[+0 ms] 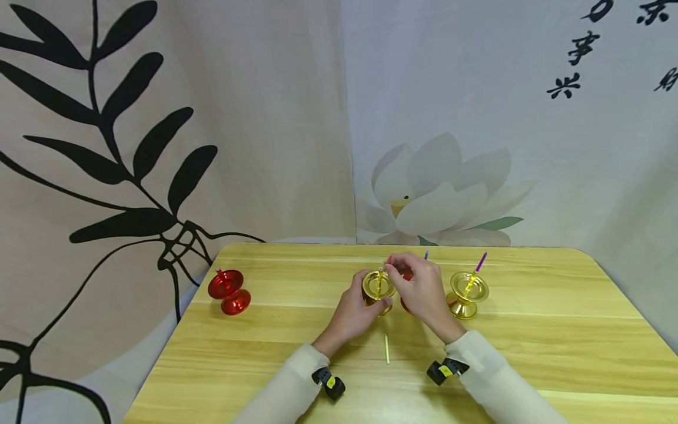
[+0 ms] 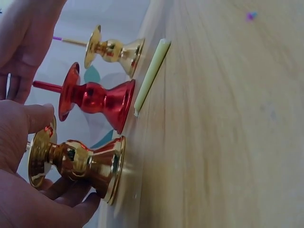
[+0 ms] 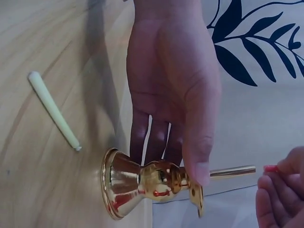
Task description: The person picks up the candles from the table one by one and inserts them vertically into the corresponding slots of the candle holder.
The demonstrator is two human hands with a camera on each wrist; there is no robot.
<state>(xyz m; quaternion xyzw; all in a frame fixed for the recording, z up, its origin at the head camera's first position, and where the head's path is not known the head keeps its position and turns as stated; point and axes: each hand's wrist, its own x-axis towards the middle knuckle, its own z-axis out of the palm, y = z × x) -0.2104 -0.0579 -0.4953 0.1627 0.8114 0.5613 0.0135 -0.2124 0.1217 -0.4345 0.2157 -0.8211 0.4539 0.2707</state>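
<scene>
Red shows at the right edge of the right wrist view: the end of a red candle (image 3: 271, 168), pinched between thumb and fingertip of the right hand (image 1: 421, 288), just beside the bare tube end of the held holder (image 3: 156, 180), not yet in it. The left hand (image 1: 352, 309) steadies that gold holder at the centre of the head view, its fingers curled round the body, thumb at the dish.

Partly behind the right hand, the middle holder (image 2: 95, 97) bears a blue candle (image 1: 426, 254); right of centre, the second gold holder (image 1: 462, 308) carries a purple candle (image 1: 481, 262). Those two look done. At centre left, the far holder (image 1: 228, 287) shows no candle, and a green candle (image 1: 387, 348) lies loose, lower centre. Both seem left to do.
</scene>
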